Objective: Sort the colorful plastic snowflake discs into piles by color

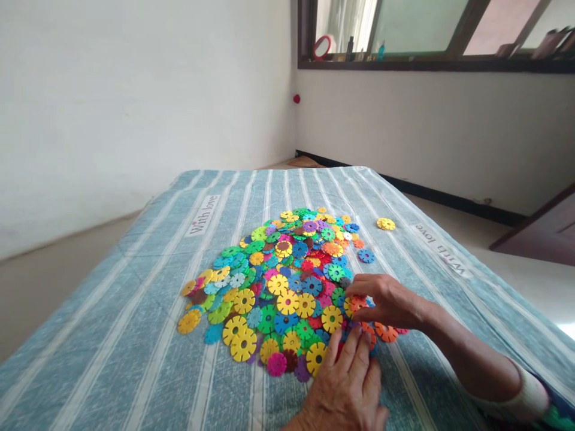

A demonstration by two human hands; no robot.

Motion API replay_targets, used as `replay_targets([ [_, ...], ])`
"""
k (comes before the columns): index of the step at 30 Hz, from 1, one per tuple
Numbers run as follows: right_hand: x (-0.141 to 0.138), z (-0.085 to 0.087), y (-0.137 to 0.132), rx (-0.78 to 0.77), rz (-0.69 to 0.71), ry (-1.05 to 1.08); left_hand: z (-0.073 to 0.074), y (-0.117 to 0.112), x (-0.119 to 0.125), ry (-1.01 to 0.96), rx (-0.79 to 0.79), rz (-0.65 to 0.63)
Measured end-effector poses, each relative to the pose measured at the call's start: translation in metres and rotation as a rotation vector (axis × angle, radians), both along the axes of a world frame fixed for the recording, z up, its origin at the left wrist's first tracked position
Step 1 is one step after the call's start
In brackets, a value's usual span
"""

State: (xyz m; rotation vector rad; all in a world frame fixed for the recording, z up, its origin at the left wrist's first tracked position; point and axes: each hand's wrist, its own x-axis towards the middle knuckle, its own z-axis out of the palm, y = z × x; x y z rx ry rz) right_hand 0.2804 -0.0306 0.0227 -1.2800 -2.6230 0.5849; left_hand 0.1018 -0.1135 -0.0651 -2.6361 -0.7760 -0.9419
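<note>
A pile of notched discs (287, 287) is spread on a striped cloth (135, 335), and at its near edge a magenta disc (276, 364) is seen. The discs are judged to be thin, light, stiff plastic, not easily broken but apt to slide over one another; each would best be taken by the rim, between thumb and fingertip. Against the pile's near right edge the left hand (348, 377) is laid palm down, its fingers extended and only slightly spread, with discs touched beneath the tips and nothing seen to be gripped. Just beyond it, at the pile's right side, the right hand (384, 296) is held half curled; an orange disc (358, 303) is framed between thumb and fingers, but whether it is pinched or merely lies below cannot be told. Just beside the pile on the right, a blue disc (366, 256) is seen, then, farther off, a yellow disc (385, 223). Well beyond the pile, a red-rimmed mirror (322, 48) is stood on a window ledge (431, 64).
</note>
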Motion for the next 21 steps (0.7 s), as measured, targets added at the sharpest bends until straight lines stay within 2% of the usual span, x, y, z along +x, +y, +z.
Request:
replay_targets([
  [7,0.011,0.0,-0.004,0.062,-0.033,0.025,-0.001,-0.001,-0.001,0.035,-0.035,-0.012],
  [15,-0.008,0.007,-0.01,0.082,-0.015,-0.252,-0.002,-0.001,-0.001,0.005,-0.017,-0.025],
  [18,-0.007,0.004,-0.008,0.103,-0.01,-0.235,-0.002,-0.002,-0.001,0.021,-0.036,-0.023],
  [21,-0.004,0.002,-0.007,0.135,-0.008,-0.115,-0.002,-0.003,-0.001,0.047,-0.056,-0.023],
])
